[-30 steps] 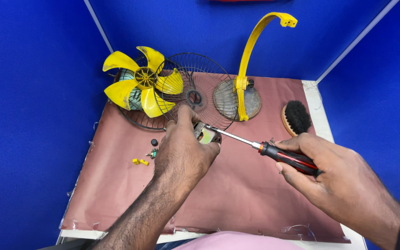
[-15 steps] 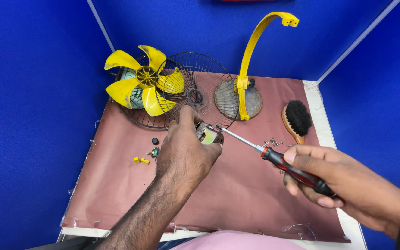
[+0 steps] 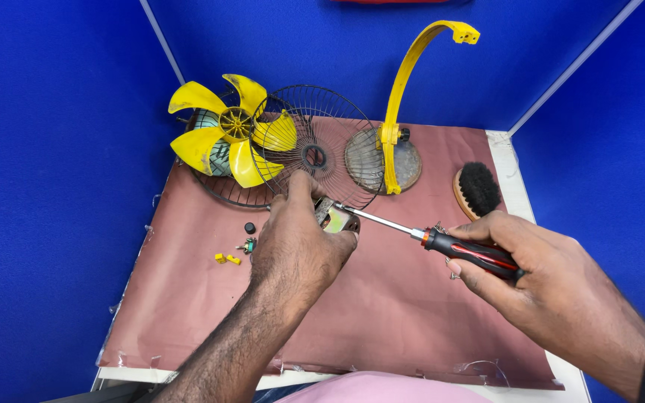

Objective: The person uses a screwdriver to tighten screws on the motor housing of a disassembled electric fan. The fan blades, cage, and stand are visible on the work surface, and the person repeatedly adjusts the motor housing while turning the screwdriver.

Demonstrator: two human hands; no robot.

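Note:
My left hand (image 3: 298, 240) grips a small metal fan motor (image 3: 334, 215) just above the brown mat (image 3: 382, 321). A screwdriver (image 3: 442, 240) with a red and black handle is held in my right hand (image 3: 539, 280). Its steel tip rests against the motor. Behind my left hand lie a yellow fan blade (image 3: 229, 138) and a round wire grille (image 3: 315, 153). A yellow curved stand (image 3: 404, 82) rises from a round base (image 3: 373, 160) further back.
A black bristle brush (image 3: 475, 190) lies at the right edge of the mat. Small yellow pieces (image 3: 227, 259), a black knob (image 3: 249, 227) and a switch part (image 3: 246, 245) lie left of my left hand. Blue walls close in the table on three sides.
My right hand shifted its hold on the screwdriver handle, sliding down and then back up. The left hand and motor stayed almost in place.

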